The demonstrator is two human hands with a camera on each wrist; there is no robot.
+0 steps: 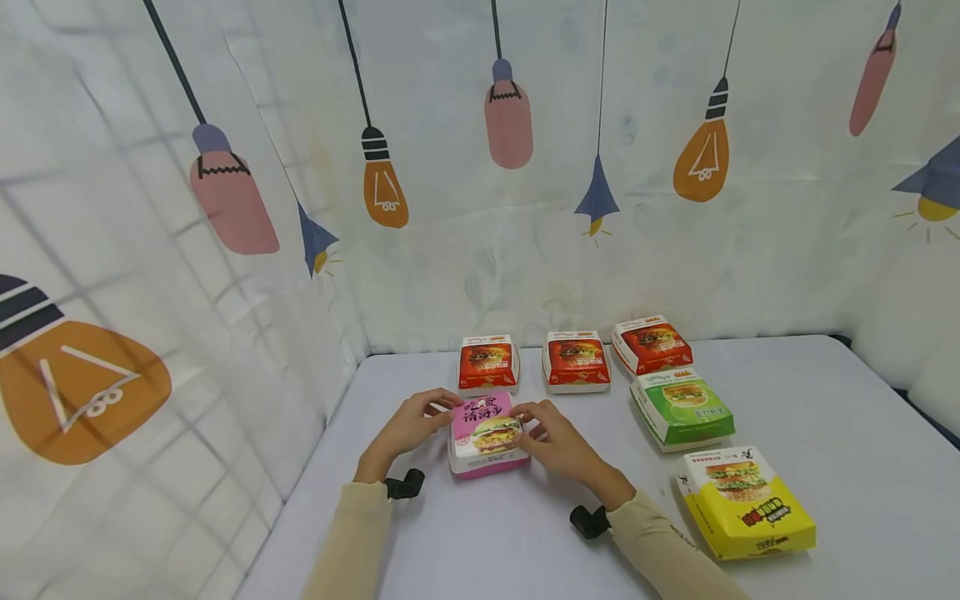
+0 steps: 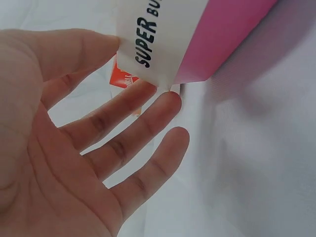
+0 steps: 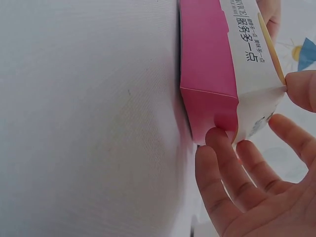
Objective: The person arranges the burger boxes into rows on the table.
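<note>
"Head view?"
"Left hand point(image 1: 405, 429) and right hand point(image 1: 564, 452) hold the pink burger box point(image 1: 487, 429) on the white table point(image 1: 480, 542)."
"Left wrist?"
"Partly hidden, but seemingly pinching its corner."
"Right wrist?"
"Thumb point(image 3: 301, 89) on its upper edge, fingertips point(image 3: 217, 137) against its side."

You were in a makeshift, screened-off workspace, the building around it unclear: creased white sheeting point(image 1: 540, 271) printed with hanging bulbs point(image 1: 702, 154) backed your white table point(image 1: 465, 542), with faint grid lines point(image 1: 37, 238) at left.
</note>
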